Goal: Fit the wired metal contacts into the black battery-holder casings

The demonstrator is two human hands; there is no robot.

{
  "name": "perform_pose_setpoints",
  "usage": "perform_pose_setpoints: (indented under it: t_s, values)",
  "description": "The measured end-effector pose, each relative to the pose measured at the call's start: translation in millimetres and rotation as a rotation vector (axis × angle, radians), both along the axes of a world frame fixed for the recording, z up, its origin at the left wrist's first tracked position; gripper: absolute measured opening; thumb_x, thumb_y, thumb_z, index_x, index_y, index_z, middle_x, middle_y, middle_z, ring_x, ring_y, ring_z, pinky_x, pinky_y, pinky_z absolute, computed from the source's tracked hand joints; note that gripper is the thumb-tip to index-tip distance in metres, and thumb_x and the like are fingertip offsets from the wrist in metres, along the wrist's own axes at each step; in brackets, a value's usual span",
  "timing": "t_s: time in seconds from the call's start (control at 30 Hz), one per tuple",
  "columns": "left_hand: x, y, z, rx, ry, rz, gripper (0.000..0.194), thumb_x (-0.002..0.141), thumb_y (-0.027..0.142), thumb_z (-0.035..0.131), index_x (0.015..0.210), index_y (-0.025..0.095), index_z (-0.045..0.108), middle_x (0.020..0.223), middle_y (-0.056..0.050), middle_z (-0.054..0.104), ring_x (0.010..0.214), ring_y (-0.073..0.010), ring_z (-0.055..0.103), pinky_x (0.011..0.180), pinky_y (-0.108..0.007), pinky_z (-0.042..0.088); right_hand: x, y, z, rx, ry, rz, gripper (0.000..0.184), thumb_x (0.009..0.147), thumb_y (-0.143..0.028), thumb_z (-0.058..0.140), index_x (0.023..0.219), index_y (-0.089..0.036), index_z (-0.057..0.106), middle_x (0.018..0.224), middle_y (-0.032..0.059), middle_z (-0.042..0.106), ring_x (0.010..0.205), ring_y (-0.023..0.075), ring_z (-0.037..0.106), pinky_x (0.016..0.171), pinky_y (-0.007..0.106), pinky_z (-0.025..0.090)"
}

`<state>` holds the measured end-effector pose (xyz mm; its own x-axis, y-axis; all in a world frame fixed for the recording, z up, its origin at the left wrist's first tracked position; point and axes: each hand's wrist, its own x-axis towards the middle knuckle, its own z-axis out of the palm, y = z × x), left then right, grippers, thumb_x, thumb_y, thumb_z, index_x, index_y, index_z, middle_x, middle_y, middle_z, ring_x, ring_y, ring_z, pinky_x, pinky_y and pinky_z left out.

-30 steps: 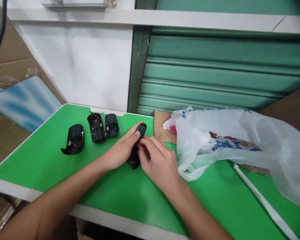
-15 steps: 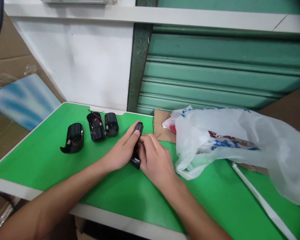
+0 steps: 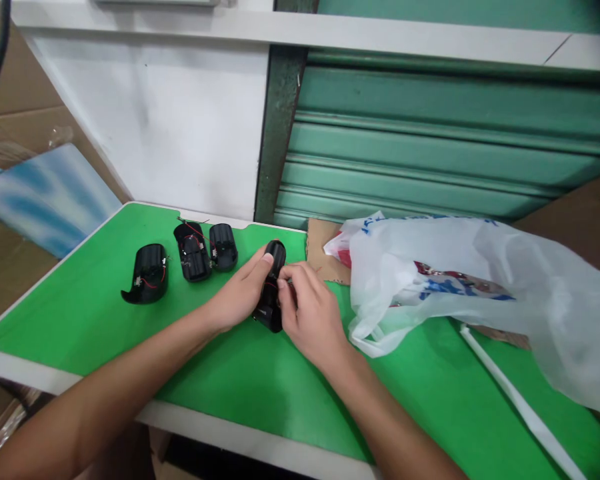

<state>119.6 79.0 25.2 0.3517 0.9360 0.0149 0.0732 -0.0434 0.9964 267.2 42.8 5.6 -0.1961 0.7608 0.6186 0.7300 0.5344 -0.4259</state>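
My left hand is closed around a black plastic casing, its thumb lying along the upper part. The casing stands tilted over the green tabletop, and a short bit of red wire shows across its middle. My right hand pinches at the casing's right side; whatever is between its fingertips is too small to make out. To the left lie similar black casings with thin red wires: one with a curved lip, another and a smaller one beside it.
A white translucent plastic bag covers the table's right side, partly over a cardboard piece. A white strip runs toward the front right. Behind the green tabletop stand a white panel and a green shutter.
The held casing has turned so that more of its ribbed face and the red wire show. My right fingertips have shifted slightly down along its side. The other casings stay put.
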Motion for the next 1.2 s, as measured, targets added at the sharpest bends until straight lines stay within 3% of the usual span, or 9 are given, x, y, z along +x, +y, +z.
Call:
perform_pose_setpoints:
  t_s: [0.5, 0.7, 0.8, 0.87, 0.97, 1.07, 1.2]
  values:
    - [0.1, -0.2, -5.5, -0.149, -0.120, 0.005, 0.060, 0.102, 0.050, 0.049, 0.155, 0.021, 0.053, 0.168, -0.004, 0.044, 0.160, -0.0288, 0.032, 0.133, -0.046, 0.018, 5.2, 3.5, 1.8, -0.022, 0.027, 0.093, 0.015, 0.105, -0.018, 0.046, 0.096, -0.023, 0.057, 0.089, 0.0050, 0.065, 0.081, 0.0203, 0.060, 0.072, 0.033, 0.047]
    - [2.6, -5.3, 0.6, -0.102, -0.106, 0.019, 0.056, 0.102, 0.051, 0.051, 0.150, 0.025, 0.058, 0.161, -0.002, 0.054, 0.159, -0.0300, 0.032, 0.133, -0.044, 0.021, 6.2, 0.8, 7.4, -0.025, 0.048, 0.119, 0.015, 0.103, -0.015, 0.047, 0.096, -0.022, 0.059, 0.090, 0.0059, 0.066, 0.082, 0.0206, 0.061, 0.074, 0.034, 0.050]
    - [1.4, -4.7, 4.7, -0.053, -0.127, -0.009, 0.057, 0.104, 0.052, 0.048, 0.153, 0.023, 0.054, 0.159, -0.005, 0.055, 0.158, -0.0302, 0.035, 0.133, -0.044, 0.023, 9.4, 1.2, 12.6, -0.014, 0.193, 0.111, 0.010, 0.100, -0.020, 0.055, 0.093, -0.023, 0.062, 0.086, 0.0038, 0.066, 0.080, 0.0199, 0.061, 0.075, 0.035, 0.051]
    - [0.4, -4.4, 7.1, -0.034, -0.170, -0.033, 0.061, 0.105, 0.055, 0.045, 0.157, 0.022, 0.047, 0.156, -0.008, 0.058, 0.154, -0.0304, 0.041, 0.130, -0.046, 0.029, 11.9, 4.2, 13.1, -0.017, 0.397, 0.031, 0.006, 0.098, -0.026, 0.060, 0.100, -0.024, 0.065, 0.095, 0.0047, 0.067, 0.086, 0.0199, 0.063, 0.076, 0.035, 0.053]
    - [0.3, -5.9, 10.5, 0.015, -0.207, -0.046, 0.062, 0.105, 0.059, 0.044, 0.156, 0.022, 0.047, 0.154, -0.009, 0.060, 0.150, -0.0296, 0.046, 0.127, -0.044, 0.035, 13.8, 10.6, 9.2, -0.132, 0.683, -0.055, 0.029, 0.095, -0.034, 0.064, 0.122, -0.025, 0.063, 0.114, 0.0084, 0.067, 0.097, 0.0213, 0.065, 0.075, 0.034, 0.057]
    - [1.7, -7.7, 12.0, 0.109, -0.144, 0.014, 0.059, 0.104, 0.058, 0.046, 0.149, 0.021, 0.054, 0.156, -0.007, 0.057, 0.151, -0.0283, 0.043, 0.129, -0.040, 0.032, 12.3, 13.4, 6.8, -0.319, 0.781, 0.091, 0.030, 0.095, -0.042, 0.063, 0.119, -0.025, 0.065, 0.110, 0.0068, 0.069, 0.092, 0.0206, 0.068, 0.073, 0.033, 0.059]
    - [0.2, -5.0, 10.5, 0.125, -0.143, 0.014, 0.052, 0.106, 0.049, 0.047, 0.148, 0.021, 0.057, 0.157, -0.006, 0.057, 0.152, -0.0287, 0.043, 0.129, -0.042, 0.032, 10.3, 10.4, 10.9, -0.391, 0.782, 0.212, 0.021, 0.097, -0.043, 0.062, 0.106, -0.024, 0.066, 0.092, 0.0026, 0.070, 0.086, 0.0188, 0.070, 0.074, 0.030, 0.060]
